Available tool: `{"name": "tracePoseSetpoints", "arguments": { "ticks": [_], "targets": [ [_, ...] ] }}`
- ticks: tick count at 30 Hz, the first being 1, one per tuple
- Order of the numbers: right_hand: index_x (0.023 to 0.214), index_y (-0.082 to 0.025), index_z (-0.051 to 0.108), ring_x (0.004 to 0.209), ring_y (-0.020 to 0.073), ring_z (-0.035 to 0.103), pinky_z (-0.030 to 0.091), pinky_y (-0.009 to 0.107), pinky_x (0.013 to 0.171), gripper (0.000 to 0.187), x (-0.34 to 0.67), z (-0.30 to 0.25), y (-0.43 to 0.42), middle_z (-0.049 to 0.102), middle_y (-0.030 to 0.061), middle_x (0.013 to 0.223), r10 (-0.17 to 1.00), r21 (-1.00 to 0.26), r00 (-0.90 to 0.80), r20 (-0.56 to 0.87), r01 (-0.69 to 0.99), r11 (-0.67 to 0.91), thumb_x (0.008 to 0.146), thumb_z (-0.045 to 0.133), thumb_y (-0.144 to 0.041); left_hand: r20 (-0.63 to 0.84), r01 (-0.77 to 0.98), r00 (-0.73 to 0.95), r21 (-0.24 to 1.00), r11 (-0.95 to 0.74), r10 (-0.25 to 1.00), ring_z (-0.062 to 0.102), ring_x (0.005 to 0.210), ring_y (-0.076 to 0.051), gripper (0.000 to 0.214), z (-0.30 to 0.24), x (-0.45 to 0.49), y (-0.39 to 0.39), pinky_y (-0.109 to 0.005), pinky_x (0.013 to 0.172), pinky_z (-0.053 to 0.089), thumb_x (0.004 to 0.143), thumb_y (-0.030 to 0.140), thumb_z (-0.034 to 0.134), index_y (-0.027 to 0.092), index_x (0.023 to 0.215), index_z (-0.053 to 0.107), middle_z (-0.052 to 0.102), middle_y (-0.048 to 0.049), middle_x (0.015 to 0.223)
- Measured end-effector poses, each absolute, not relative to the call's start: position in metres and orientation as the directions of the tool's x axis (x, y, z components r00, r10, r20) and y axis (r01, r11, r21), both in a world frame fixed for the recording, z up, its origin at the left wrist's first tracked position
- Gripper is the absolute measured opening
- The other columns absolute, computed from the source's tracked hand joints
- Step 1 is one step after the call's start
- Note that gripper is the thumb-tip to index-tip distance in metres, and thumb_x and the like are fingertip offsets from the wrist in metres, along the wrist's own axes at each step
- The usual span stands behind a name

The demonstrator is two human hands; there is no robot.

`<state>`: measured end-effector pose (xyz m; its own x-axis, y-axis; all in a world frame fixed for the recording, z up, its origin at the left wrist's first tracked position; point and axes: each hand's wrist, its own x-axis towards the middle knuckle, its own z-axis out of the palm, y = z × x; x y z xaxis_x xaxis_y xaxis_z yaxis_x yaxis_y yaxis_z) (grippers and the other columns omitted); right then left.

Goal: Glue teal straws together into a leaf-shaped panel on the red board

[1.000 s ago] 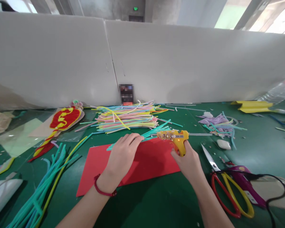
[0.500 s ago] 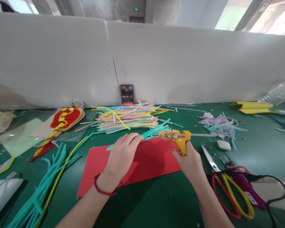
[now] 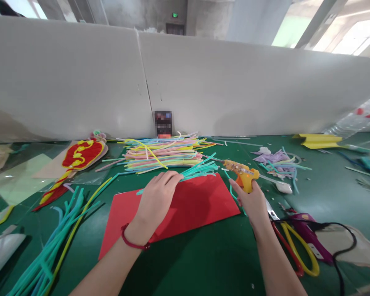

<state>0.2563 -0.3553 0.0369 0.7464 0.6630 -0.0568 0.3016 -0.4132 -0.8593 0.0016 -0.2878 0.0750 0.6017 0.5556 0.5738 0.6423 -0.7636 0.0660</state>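
My left hand [image 3: 157, 197] lies over the red card [image 3: 200, 201], its fingers closed on a bundle of teal pipe cleaners [image 3: 203, 167] along the card's far edge. A red cord bracelet circles that wrist. In my right hand [image 3: 253, 203] is a yellow hot glue gun [image 3: 245, 174], gripped by its handle off the card's right end. Its nozzle points left, near the bundle's right ends, and a clear glue stick [image 3: 267, 178] protrudes from its back. A teal strand curves behind my right fingers; I cannot tell whether they touch it.
A multicoloured pipe cleaner pile [image 3: 163, 154] lies beyond the card. Left are loose teal stems [image 3: 58, 238] and a red-and-yellow fan-shaped craft [image 3: 83, 155]. Scissors [image 3: 299, 250], a purple tool [image 3: 311, 236] and a black cord lie right. A white partition [image 3: 234, 90] stands behind.
My right hand has moved the glue gun rightward, away from the bundle and off the card, tilting it. The gun now partly hides less of the bundle. My left hand stays on the bundle.
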Motion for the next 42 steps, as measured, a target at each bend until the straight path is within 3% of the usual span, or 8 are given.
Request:
{"name": "tracePoseSetpoints", "arguments": {
  "ticks": [4, 12, 19, 25, 28, 31, 36, 42],
  "targets": [
    [0.080, -0.021, 0.050, 0.034, 0.0116, 0.045, 0.036, 0.023, 0.035, 0.048, 0.273, 0.023, -0.351, 0.049, -0.0080, 0.043, 0.606, -0.948, 0.791, -0.090, 0.118, -0.295, 0.059, 0.072, -0.058, 0.586, 0.635, 0.592, 0.084, -0.768, 0.553, 0.062, 0.090, -0.020, 0.026, 0.075, 0.000, -0.286, -0.033, 0.076, 0.051, 0.089, 0.002, 0.041, 0.015, 0.102, 0.059, 0.065, -0.0052, 0.100],
    [0.084, -0.021, 0.056, 0.047, 0.0208, 0.065, 0.051, 0.030, 0.044, 0.028, 0.289, -0.004, -0.333, 0.066, 0.0047, 0.055, 0.759, -0.926, 0.594, -0.265, 0.062, -0.372, 0.077, 0.056, -0.049, 0.573, 0.641, 0.571, 0.136, -0.755, 0.588, 0.062, 0.088, -0.018, 0.025, 0.075, 0.000, -0.284, -0.031, 0.075, 0.052, 0.089, 0.002, 0.043, 0.017, 0.099, 0.059, 0.066, -0.0042, 0.098],
    [0.086, -0.020, 0.054, 0.078, 0.0198, 0.069, 0.051, 0.028, 0.063, 0.024, 0.312, 0.004, -0.276, 0.070, 0.0075, 0.080, 0.745, -0.889, 0.666, -0.030, 0.324, -0.324, 0.081, 0.045, -0.042, 0.582, 0.631, 0.572, 0.139, -0.763, 0.579, 0.061, 0.086, -0.018, 0.027, 0.071, -0.001, -0.284, -0.031, 0.074, 0.052, 0.086, -0.001, 0.046, 0.018, 0.100, 0.059, 0.065, -0.0033, 0.097],
    [0.048, -0.023, 0.046, 0.074, 0.0277, 0.062, 0.045, 0.036, 0.068, 0.033, 0.316, 0.004, -0.284, 0.056, 0.0057, 0.053, 0.728, -0.724, 0.670, 0.141, 0.572, -0.386, 0.065, 0.062, -0.048, 0.578, 0.641, 0.567, 0.137, -0.755, 0.587, 0.061, 0.086, -0.018, 0.027, 0.071, -0.002, -0.284, -0.031, 0.074, 0.052, 0.087, -0.001, 0.044, 0.018, 0.100, 0.059, 0.064, -0.0037, 0.097],
    [0.056, -0.021, 0.056, 0.090, 0.0306, 0.058, 0.043, 0.041, 0.080, 0.029, 0.305, 0.012, -0.294, 0.063, 0.0120, 0.073, 0.708, -0.671, 0.657, 0.261, 0.650, -0.356, 0.071, 0.059, -0.046, 0.578, 0.635, 0.569, 0.142, -0.759, 0.585, 0.061, 0.087, -0.018, 0.028, 0.070, -0.002, -0.284, -0.032, 0.074, 0.053, 0.086, -0.001, 0.044, 0.018, 0.101, 0.059, 0.064, -0.0039, 0.097],
    [0.080, -0.021, 0.065, 0.101, 0.0272, 0.054, 0.041, 0.041, 0.089, 0.026, 0.282, 0.031, -0.301, 0.063, 0.0116, 0.097, 0.691, -0.626, 0.577, 0.436, 0.746, -0.228, 0.079, 0.055, -0.044, 0.581, 0.628, 0.571, 0.146, -0.765, 0.580, 0.061, 0.088, -0.019, 0.029, 0.069, -0.003, -0.284, -0.032, 0.075, 0.053, 0.086, -0.001, 0.045, 0.017, 0.103, 0.059, 0.064, -0.0042, 0.098],
    [0.085, -0.024, 0.067, 0.084, 0.0189, 0.059, 0.046, 0.034, 0.079, 0.015, 0.236, 0.054, -0.305, 0.063, 0.0041, 0.085, 0.658, -0.326, -0.043, 0.752, 0.844, 0.427, 0.086, 0.059, -0.036, 0.595, 0.635, 0.565, 0.130, -0.762, 0.572, 0.062, 0.090, -0.020, 0.028, 0.071, -0.004, -0.283, -0.033, 0.076, 0.053, 0.086, -0.001, 0.045, 0.017, 0.102, 0.059, 0.065, -0.0052, 0.100],
    [0.091, -0.024, 0.066, 0.083, 0.0193, 0.059, 0.046, 0.034, 0.077, 0.010, 0.221, 0.044, -0.297, 0.062, 0.0043, 0.086, 0.621, -0.187, -0.165, 0.766, 0.867, 0.462, 0.085, 0.062, -0.031, 0.594, 0.649, 0.549, 0.141, -0.748, 0.588, 0.062, 0.092, -0.019, 0.029, 0.072, -0.005, -0.283, -0.034, 0.078, 0.054, 0.087, 0.000, 0.043, 0.017, 0.103, 0.060, 0.065, -0.0054, 0.101]
  ]
}}
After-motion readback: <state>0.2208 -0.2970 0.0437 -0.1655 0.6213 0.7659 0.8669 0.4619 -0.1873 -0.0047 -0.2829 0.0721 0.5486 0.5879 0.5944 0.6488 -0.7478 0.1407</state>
